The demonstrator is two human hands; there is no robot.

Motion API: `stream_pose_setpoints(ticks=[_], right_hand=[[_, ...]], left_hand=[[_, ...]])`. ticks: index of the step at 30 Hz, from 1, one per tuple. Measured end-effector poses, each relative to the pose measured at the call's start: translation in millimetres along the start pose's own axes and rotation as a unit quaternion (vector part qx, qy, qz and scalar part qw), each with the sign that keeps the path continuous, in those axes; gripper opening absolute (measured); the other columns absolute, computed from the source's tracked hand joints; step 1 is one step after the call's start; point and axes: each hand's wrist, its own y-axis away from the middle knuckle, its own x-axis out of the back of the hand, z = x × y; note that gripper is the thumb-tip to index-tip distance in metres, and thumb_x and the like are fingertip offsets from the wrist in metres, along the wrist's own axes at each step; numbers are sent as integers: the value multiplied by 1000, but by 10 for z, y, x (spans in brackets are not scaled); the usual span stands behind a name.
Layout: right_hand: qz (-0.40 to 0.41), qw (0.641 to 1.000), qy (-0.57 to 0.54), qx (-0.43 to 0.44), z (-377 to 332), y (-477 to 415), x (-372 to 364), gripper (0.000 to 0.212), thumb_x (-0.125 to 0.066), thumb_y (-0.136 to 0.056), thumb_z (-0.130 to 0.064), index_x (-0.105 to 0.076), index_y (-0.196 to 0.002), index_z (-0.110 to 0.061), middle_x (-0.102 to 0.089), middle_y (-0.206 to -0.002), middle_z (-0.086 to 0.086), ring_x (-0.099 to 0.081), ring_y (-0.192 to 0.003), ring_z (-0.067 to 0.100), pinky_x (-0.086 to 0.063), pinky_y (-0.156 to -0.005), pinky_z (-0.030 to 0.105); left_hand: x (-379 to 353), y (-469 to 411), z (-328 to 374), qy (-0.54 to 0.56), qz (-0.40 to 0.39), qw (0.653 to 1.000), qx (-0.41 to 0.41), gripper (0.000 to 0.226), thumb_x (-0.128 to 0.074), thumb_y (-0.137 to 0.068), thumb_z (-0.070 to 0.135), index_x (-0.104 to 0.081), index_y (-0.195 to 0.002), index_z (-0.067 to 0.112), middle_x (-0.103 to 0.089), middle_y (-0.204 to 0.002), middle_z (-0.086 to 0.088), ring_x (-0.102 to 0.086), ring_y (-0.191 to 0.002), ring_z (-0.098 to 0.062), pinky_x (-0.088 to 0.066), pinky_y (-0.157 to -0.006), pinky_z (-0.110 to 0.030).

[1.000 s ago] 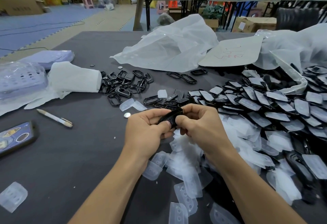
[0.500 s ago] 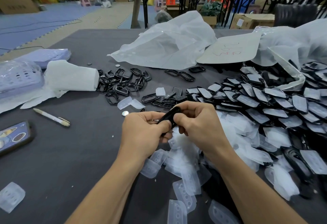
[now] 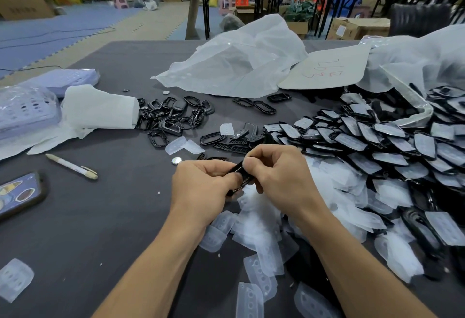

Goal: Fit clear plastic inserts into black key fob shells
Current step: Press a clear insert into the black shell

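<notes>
Above insert pile (image 3: 259, 219), black shell (image 3: 238, 176) pinched between both hands' fingers (image 3: 254, 164).

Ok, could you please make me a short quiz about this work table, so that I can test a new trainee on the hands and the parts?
1. True or false: the left hand and the right hand both grip one black key fob shell.
2. Where does the pen lie? A) left of the hands B) right of the hands C) between the hands
3. Fill the gap: the heap nearest the hands consists of clear plastic ____.
Key: 1 true; 2 A; 3 inserts.
</notes>
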Motion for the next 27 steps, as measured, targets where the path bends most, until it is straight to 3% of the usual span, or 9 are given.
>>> stream_pose_setpoints(ticks=[7,10,12,15,17,21,22,24,27], right_hand=[[42,998,25,37,-20,6,-1,19,-70,-92,-9,-75,-76,-17,-72,-67,0,-70,-66,20,-60,-68,45],[36,998,38,40,-8,3,24,17,-71,-91,-9,-76,-77,-18,-71,-64,-4,-68,-61,12,-57,-60,34],[24,998,42,32,-5,20,25,17,-72,-91,-13,-77,-77,-20,-68,-59,-7,-59,-52,3,-46,-53,20],[135,990,30,27,2,17,100,19,-66,-99,-28,-79,-85,-25,-70,-66,-5,-54,-52,0,-40,-50,15],[185,978,90,39,-15,-11,209,16,-67,-99,-26,-80,-90,-28,-72,-70,-10,-61,-60,3,-47,-56,20],[61,966,246,39,-60,-1,255,16,-74,-86,-18,-80,-76,-29,-71,-70,-12,-63,-75,7,-53,-76,26],[24,955,292,39,-72,8,229,12,-76,-84,-23,-79,-75,-31,-69,-72,-12,-62,-85,13,-52,-85,34],[-25,927,373,23,-98,25,183,8,-78,-82,-42,-77,-78,-36,-61,-76,-15,-53,-96,16,-39,-96,36],[-60,908,414,-13,-108,12,181,18,-77,-82,-52,-70,-79,-36,-52,-71,-17,-50,-86,10,-29,-93,32]], left_hand=[[12,18,20,22,-24,999,-30,27,-78,-86,1,-85,-81,27,-79,-73,-9,-74,-61,-19,-66,-65,-39],[31,-19,20,43,-82,996,-8,27,-71,-90,-5,-86,-87,18,-79,-79,-14,-74,-71,-22,-66,-72,-37],[40,-41,17,45,-68,997,2,30,-70,-89,-11,-85,-81,14,-78,-76,-17,-73,-68,-25,-66,-69,-36],[95,-82,39,46,10,999,-1,38,-73,-84,-13,-84,-69,20,-77,-69,-14,-71,-57,-24,-64,-57,-33],[174,-123,60,75,46,996,1,41,-73,-83,-14,-82,-61,20,-76,-65,-10,-69,-52,-20,-60,-50,-26],[264,-158,60,107,69,992,3,34,-75,-82,-14,-78,-62,13,-74,-63,-9,-70,-52,-20,-61,-53,-25],[267,-149,54,106,69,992,5,31,-76,-82,-13,-78,-64,13,-75,-63,-9,-70,-52,-20,-61,-53,-25],[263,-132,41,99,65,993,8,30,-78,-80,-12,-78,-64,13,-75,-64,-8,-71,-53,-20,-60,-52,-25],[256,-131,29,88,63,994,7,37,-79,-80,-11,-79,-56,18,-75,-63,-5,-72,-54,-18,-59,-53,-23]])
